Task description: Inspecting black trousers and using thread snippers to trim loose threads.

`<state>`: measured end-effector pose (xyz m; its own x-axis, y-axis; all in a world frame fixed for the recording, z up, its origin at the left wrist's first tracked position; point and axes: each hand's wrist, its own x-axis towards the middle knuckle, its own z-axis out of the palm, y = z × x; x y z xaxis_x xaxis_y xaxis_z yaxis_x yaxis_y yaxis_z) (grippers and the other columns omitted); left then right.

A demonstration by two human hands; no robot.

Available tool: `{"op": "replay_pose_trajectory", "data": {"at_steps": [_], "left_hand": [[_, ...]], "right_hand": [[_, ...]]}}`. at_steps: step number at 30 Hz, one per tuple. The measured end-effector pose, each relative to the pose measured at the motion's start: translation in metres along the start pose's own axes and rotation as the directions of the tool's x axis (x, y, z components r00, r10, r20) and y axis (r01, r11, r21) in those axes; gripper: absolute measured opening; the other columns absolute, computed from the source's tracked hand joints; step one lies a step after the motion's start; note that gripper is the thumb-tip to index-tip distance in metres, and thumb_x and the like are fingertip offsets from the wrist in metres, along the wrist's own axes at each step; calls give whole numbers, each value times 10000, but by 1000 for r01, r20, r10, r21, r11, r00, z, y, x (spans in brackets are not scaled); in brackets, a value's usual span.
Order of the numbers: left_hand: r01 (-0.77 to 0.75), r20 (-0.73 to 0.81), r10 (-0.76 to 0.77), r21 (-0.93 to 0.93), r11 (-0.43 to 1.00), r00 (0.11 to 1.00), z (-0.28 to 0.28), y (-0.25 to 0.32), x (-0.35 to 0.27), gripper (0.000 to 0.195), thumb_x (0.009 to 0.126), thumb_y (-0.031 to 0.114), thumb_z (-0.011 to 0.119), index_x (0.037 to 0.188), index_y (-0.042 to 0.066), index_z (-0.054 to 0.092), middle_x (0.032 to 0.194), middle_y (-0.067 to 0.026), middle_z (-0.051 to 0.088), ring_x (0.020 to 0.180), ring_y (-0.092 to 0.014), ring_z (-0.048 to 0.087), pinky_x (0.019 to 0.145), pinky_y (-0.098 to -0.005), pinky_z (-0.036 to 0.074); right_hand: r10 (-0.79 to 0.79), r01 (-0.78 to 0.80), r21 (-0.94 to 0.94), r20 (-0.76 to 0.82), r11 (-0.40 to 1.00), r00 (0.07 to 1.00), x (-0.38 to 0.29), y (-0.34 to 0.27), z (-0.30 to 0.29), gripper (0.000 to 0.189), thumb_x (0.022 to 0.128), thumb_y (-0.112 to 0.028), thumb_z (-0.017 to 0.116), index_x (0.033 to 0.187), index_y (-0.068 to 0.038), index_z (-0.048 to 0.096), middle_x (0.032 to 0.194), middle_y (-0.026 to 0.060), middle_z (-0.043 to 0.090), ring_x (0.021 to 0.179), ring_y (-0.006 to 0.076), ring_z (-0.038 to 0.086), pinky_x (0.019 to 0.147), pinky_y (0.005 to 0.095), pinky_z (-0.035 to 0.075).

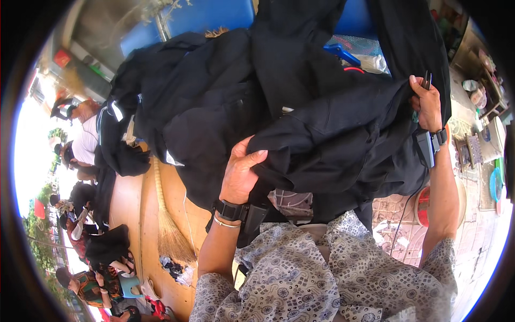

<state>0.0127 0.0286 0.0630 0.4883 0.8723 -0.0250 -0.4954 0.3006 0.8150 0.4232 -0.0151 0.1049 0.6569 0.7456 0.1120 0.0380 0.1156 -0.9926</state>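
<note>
A black cloth garment (322,133) is stretched between my two hands above my lap. My left hand (241,169) pinches its near left edge between thumb and fingers. At the upper right, my right hand (427,100) grips the garment's other end and also holds a small dark pointed tool (426,80), perhaps thread snips. A small white tag (287,109) shows on the dark cloth between the hands. More black garments (201,88) lie heaped beyond and to the left, with a white label (174,159) at one edge.
A straw broom (171,229) lies on the wooden surface (130,209) at left, beside scraps (177,269). Several people sit or stand further left. Beyond the cloth are a blue-handled tool (342,54) and blue chairs (213,16). A red bucket (422,205) stands at right.
</note>
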Motion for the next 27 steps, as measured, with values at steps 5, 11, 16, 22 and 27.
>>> {"op": "replay_pose_trajectory", "data": {"at_steps": [5,11,16,22,27], "left_hand": [[-71,-87,73,24,997,993,3,-4,0,412,722,-52,632,1117,-18,524,1030,-105,608,943,-189,588,880,-304,452],[-41,-123,19,-178,983,992,8,-12,11,390,752,-32,610,1130,-1,520,1054,-103,597,977,-208,577,901,-344,449],[54,-128,-101,-327,943,987,7,-25,9,272,788,30,607,1057,18,568,1051,-85,611,996,-216,576,912,-373,439],[87,-187,-164,-361,928,969,-7,-41,9,232,820,106,601,1038,28,579,1062,-89,613,1007,-226,572,922,-385,426],[126,-167,-194,-347,929,967,4,-38,4,378,836,194,596,1154,10,511,1182,-109,550,1098,-251,515,962,-408,387]], "right_hand": [[49,-49,-5,-37,999,998,-2,8,-5,157,814,-252,659,769,-142,557,545,-99,364,403,18,284,383,186,200],[95,-95,4,15,995,995,4,9,4,200,808,-247,670,707,-122,550,531,-95,362,400,20,306,365,176,209],[33,-11,-217,99,976,995,2,3,3,183,817,-235,654,854,-57,633,582,-55,483,469,25,419,422,173,293],[-413,390,-351,12,851,911,-30,-22,13,200,814,-161,648,972,-38,646,816,-10,626,716,34,525,664,181,407],[-332,395,-193,290,898,898,-77,-43,34,130,816,-47,621,942,-20,639,802,-9,620,703,22,518,667,173,414]]}}
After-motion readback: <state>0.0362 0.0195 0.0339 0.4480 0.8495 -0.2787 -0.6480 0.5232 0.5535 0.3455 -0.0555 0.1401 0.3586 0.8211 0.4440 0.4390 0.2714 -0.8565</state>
